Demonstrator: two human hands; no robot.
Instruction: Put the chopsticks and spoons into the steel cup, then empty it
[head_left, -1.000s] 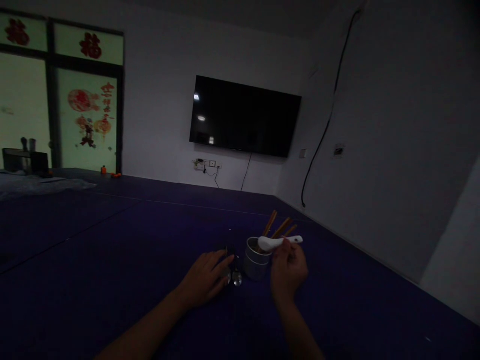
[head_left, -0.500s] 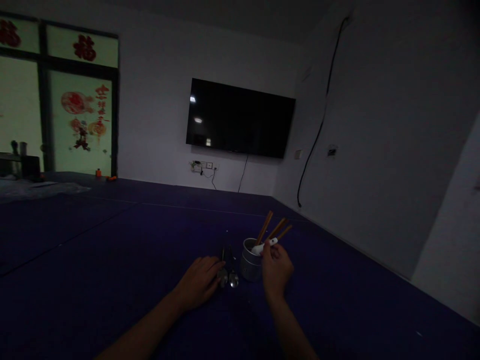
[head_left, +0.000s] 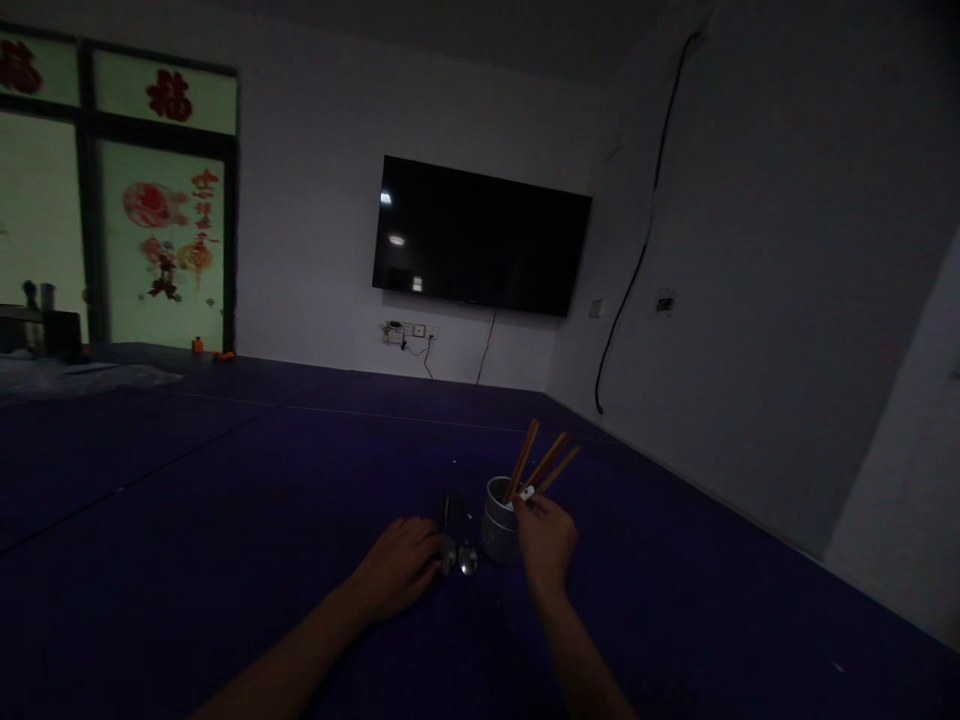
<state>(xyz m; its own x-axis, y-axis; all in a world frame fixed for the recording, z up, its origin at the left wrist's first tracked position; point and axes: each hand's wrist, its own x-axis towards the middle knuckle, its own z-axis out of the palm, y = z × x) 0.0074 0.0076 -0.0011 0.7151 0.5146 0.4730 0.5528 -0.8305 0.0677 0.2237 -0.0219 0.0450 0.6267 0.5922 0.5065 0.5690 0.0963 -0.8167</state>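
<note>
**White spoon pinched at the cup's rim, left hand lying by two metal spoons**

The fingers of the right hand (head_left: 549, 545) are closed in a pinch on the white spoon (head_left: 528, 493), gripping it near the end of its handle. That end shows above the fingertips; the rest slopes down to the left into the mouth of the grey cup (head_left: 499, 538), where its bowl is hidden. The cup stands upright, just left of the right hand. Several wooden chopsticks (head_left: 555, 458) stick up out of it, leaning to the right and fanned apart.

The fingers of the left hand (head_left: 397, 568) are slightly spread and loosely bent, palm down, with nothing seen in their hold. Their tips reach the left metal spoon (head_left: 448, 556); whether they touch it I cannot tell. The right metal spoon (head_left: 467, 560) lies close beside it, between the left hand and the cup. Both have their bowls toward the near side and dark handles pointing to the far side.

All this is on a wide, dark purple surface (head_left: 315, 500). At its far left lie a crumpled clear sheet (head_left: 82, 380) and small orange objects (head_left: 197, 346). On the far wall hangs a dark television (head_left: 481, 238), with glazed panels (head_left: 161, 245) bearing red decorations to its left. A black cable (head_left: 643, 250) runs down the right wall.
</note>
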